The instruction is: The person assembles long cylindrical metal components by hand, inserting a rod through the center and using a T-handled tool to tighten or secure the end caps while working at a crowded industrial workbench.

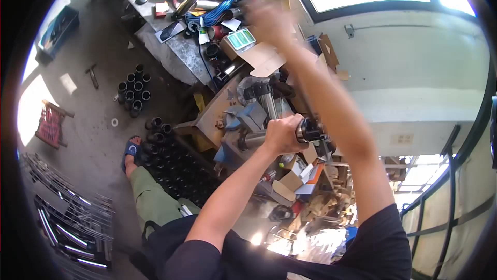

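My left hand [283,135] is wrapped around a shiny metal cylinder [253,140], close to its black ringed end [309,130]. A blue bench vise [251,116] sits beside the cylinder; I cannot tell whether its jaws grip it. Another silver rod [268,105] with a black end lies just beyond. My right arm stretches far forward over the bench, and my right hand [269,23] is smeared by motion above the clutter near an opened cardboard box [261,57]. Whether that hand holds anything does not show.
A cluttered metal workbench [189,54] carries blue cable [220,11], metal tubes and a green-and-white packet [241,39]. Black cylindrical parts [137,91] stand on the floor, with several more near my foot. A hammer [92,76], a small stool [50,124] and a wire rack [72,212] are at left.
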A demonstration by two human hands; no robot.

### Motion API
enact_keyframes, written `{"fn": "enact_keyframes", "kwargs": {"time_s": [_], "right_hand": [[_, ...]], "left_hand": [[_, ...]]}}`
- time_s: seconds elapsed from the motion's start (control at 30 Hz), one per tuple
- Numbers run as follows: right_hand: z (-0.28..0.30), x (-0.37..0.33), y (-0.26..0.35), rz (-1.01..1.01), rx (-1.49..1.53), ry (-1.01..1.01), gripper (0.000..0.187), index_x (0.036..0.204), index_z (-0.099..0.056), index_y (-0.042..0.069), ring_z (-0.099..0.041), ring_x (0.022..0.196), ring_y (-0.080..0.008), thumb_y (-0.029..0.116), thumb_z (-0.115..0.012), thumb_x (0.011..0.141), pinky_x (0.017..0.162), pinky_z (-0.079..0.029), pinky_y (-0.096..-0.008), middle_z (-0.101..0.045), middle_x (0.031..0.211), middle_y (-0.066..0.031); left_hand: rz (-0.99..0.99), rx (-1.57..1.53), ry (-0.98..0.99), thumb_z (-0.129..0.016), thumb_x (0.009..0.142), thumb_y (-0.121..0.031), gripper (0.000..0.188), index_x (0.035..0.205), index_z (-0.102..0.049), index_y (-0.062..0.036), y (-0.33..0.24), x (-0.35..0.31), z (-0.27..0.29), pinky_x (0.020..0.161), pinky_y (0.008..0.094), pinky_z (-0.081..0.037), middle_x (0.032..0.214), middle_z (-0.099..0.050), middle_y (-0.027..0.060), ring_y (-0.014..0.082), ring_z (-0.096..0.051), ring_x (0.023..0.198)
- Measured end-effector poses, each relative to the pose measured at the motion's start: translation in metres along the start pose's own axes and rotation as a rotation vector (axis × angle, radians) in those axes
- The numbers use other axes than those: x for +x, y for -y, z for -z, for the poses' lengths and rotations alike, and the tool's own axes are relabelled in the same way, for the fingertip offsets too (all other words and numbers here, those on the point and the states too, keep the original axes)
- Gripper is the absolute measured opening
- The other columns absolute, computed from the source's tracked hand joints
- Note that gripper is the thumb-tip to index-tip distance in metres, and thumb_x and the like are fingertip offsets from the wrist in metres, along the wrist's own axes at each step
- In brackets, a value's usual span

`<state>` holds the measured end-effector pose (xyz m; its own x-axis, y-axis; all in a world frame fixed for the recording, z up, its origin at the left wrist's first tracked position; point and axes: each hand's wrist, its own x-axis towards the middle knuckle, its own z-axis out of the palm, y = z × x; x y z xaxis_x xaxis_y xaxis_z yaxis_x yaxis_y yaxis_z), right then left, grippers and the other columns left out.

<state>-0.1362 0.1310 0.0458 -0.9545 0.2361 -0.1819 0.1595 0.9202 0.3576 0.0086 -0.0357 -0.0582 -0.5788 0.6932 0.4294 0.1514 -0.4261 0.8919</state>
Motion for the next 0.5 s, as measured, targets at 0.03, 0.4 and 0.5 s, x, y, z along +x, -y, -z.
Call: {"fn": "enact_keyframes", "kwargs": {"time_s": [0.03,0.4,0.5], "right_hand": [[-0.018,-0.028,-0.103,-0.169,-0.004,0.061,0.014,0.084,-0.067,0.008,-0.067,0.063,-0.0279,0.020,-0.059,0.085,0.056,-0.054,-0.0404,-0.067,0.072,-0.0095],[-0.002,-0.486,0.207,-0.793,0.541,-0.349,0.059,0.146,-0.042,-0.003,-0.057,0.081,-0.0200,0.003,-0.058,0.090,0.072,-0.047,-0.0334,-0.059,0.097,-0.0131],[0.060,-0.464,0.266,-0.445,0.561,-0.298,0.074,0.140,-0.046,0.003,-0.056,0.075,-0.0201,0.013,-0.079,0.075,0.071,-0.047,-0.0306,-0.058,0.090,-0.0077]], "left_hand": [[0.024,-0.013,0.062,-0.084,0.060,-0.039,0.052,0.100,-0.067,-0.0116,-0.004,-0.008,-0.010,0.066,0.0421,-0.056,0.085,-0.069,0.0103,0.0330,-0.069,0.075],[-0.088,0.019,-0.065,-0.082,0.059,-0.038,0.047,0.095,-0.062,-0.0142,-0.001,0.006,0.004,0.059,0.0421,-0.055,0.079,-0.069,0.0086,0.0326,-0.068,0.069],[-0.092,0.019,-0.014,-0.083,0.061,-0.042,0.049,0.094,-0.062,-0.0135,-0.007,-0.004,-0.011,0.058,0.0417,-0.055,0.078,-0.069,0.0079,0.0318,-0.068,0.068]]}}
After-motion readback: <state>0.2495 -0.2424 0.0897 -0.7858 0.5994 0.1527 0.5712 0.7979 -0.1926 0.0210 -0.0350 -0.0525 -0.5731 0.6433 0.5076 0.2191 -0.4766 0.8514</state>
